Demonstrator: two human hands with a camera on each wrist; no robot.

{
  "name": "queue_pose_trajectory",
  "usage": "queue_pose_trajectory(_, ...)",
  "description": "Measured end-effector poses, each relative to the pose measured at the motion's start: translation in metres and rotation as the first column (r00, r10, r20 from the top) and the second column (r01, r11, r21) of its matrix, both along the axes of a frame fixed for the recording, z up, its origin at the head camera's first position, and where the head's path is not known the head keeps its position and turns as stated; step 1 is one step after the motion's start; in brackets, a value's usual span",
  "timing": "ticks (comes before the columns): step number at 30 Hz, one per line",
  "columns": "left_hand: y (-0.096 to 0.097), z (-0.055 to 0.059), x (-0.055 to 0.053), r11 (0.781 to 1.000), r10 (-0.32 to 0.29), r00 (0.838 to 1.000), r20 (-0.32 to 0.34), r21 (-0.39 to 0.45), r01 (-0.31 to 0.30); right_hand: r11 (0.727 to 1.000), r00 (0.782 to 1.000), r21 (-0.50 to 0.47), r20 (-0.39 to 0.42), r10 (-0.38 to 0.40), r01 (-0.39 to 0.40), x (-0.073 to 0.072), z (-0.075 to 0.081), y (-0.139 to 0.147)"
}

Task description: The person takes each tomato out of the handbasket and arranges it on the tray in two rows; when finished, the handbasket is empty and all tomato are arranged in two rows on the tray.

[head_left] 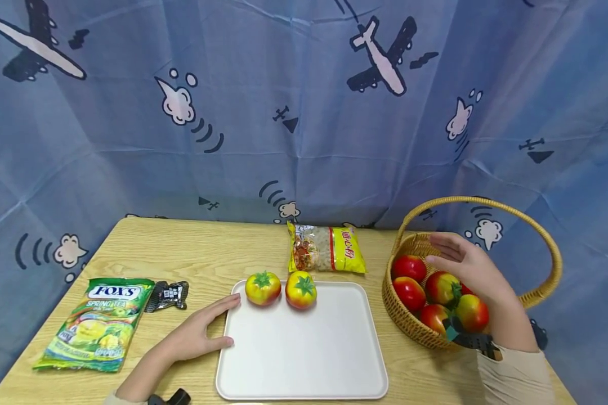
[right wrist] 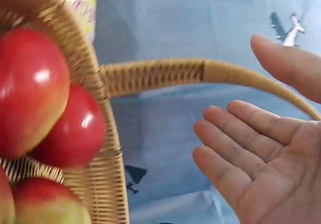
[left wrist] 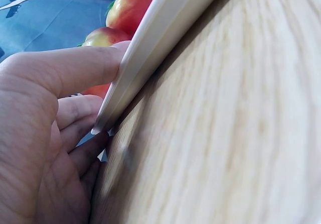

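My left hand [head_left: 197,332] rests against the left edge of a white rectangular tray [head_left: 304,360]; its thumb and fingertips touch the rim [left wrist: 145,48], fingers fairly straight. Two glossy red-and-yellow tomato-like fruits with green leafy tops, one on the left [head_left: 263,288] and one on the right [head_left: 301,290], sit side by side at the tray's far edge. My right hand [head_left: 468,267] is over the wicker basket [head_left: 400,315], fingers extended and palm bare in the right wrist view. Several red and red-yellow fruits [head_left: 409,293] lie inside the basket.
The basket's tall arched handle [head_left: 542,236] rises beside the right hand. A yellow pasta bag [head_left: 329,248] lies behind the tray. To the left are a green FOX'S candy bag [head_left: 98,326] and a small black packet [head_left: 167,296]. A blue curtain [head_left: 284,112] hangs behind the table.
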State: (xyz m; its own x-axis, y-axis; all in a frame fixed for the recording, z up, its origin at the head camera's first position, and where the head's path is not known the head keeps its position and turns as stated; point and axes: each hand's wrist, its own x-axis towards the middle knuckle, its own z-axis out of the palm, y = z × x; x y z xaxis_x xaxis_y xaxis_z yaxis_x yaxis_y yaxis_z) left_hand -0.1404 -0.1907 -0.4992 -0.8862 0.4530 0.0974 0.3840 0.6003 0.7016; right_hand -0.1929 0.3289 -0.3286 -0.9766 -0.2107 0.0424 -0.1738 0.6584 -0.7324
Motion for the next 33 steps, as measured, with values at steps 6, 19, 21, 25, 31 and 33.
queue_pose_trajectory(6, 0.0, -0.003, 0.0, 1.0, 0.0, 1.0, -0.008, 0.002, 0.0, 0.998, 0.995, 0.053, 0.1, 0.026, -0.032, -0.022, 0.0, 0.01)
queue_pose_trajectory(19, -0.001, -0.003, 0.0, 1.0, -0.003, 1.0, -0.018, -0.008, 0.002, 0.971, 0.978, 0.211, 0.195, 0.069, -0.111, -0.065, -0.022, 0.023)
queue_pose_trajectory(21, -0.001, -0.003, 0.0, 1.0, -0.003, 1.0, -0.016, -0.011, 0.003, 0.958, 0.976, 0.256, 0.205, 0.074, -0.127, -0.07, -0.026, 0.024)
queue_pose_trajectory(25, -0.001, -0.002, 0.0, 1.0, -0.003, 1.0, -0.014, -0.009, 0.003, 0.943, 0.959, 0.294, 0.273, 0.074, -0.156, -0.076, -0.031, 0.025)
queue_pose_trajectory(31, -0.001, -0.001, 0.001, 1.0, -0.002, 1.0, -0.01, -0.008, 0.002, 0.938, 0.923, 0.287, 0.377, 0.076, -0.194, -0.083, -0.033, 0.023)
queue_pose_trajectory(33, -0.001, -0.001, 0.001, 1.0, 0.0, 1.0, -0.011, -0.008, 0.0, 0.938, 0.911, 0.276, 0.404, 0.085, -0.21, -0.085, -0.034, 0.022)
